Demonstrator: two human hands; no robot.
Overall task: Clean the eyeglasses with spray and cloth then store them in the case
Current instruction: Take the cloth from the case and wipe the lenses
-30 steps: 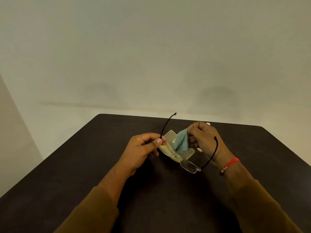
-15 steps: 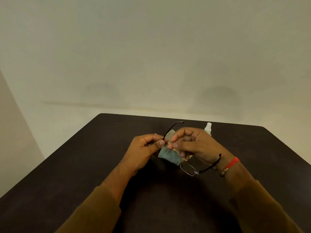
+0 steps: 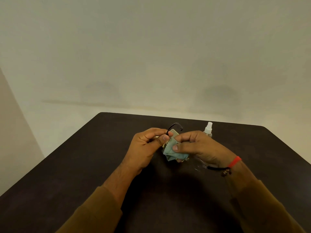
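Note:
My left hand (image 3: 146, 147) pinches the rimless eyeglasses (image 3: 173, 127) by the left end of the frame, above the dark table (image 3: 84, 165). One black temple arches up behind my fingers; the other runs under my right wrist. My right hand (image 3: 196, 147) presses a pale green cloth (image 3: 173, 153) around the left lens between thumb and fingers. The right lens (image 3: 200, 165) shows faintly below my right palm. A pale yellow case (image 3: 174, 132) lies behind the hands, mostly hidden. A small clear spray bottle (image 3: 208, 129) stands upright just beyond my right hand.
A plain light wall rises behind the table's far edge (image 3: 168, 117). Brown sleeves cover both forearms, and a red thread band (image 3: 234, 161) sits on my right wrist.
My right hand moved left with the cloth and folded it over the left lens. The glasses tilted lower, and the spray bottle came into view behind the right hand.

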